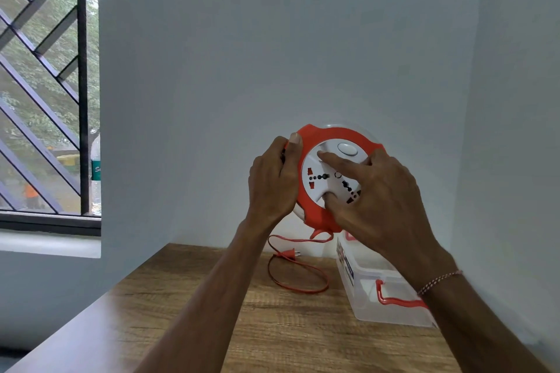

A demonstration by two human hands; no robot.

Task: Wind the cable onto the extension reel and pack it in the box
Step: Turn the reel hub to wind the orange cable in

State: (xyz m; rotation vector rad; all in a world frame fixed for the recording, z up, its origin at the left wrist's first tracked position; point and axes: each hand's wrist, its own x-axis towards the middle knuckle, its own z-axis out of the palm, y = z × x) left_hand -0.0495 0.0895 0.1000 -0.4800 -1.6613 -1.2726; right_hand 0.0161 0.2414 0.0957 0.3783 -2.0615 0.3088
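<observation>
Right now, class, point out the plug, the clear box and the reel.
plug [289, 254], head view, on its orange body.
clear box [375, 309], head view, on its near side wall.
reel [328, 134], head view, on its orange top rim.

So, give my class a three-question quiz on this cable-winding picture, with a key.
1. True or false: the plug already lies in the clear box.
2. Which of the hands grips the reel's orange rim: A left hand, B right hand?
3. Fill in: the loose cable lies on the wooden ____.

Key: 1 false, it lies on the table beside the box; 2 A, the right hand's fingers press the white socket face; 3 table.
</observation>
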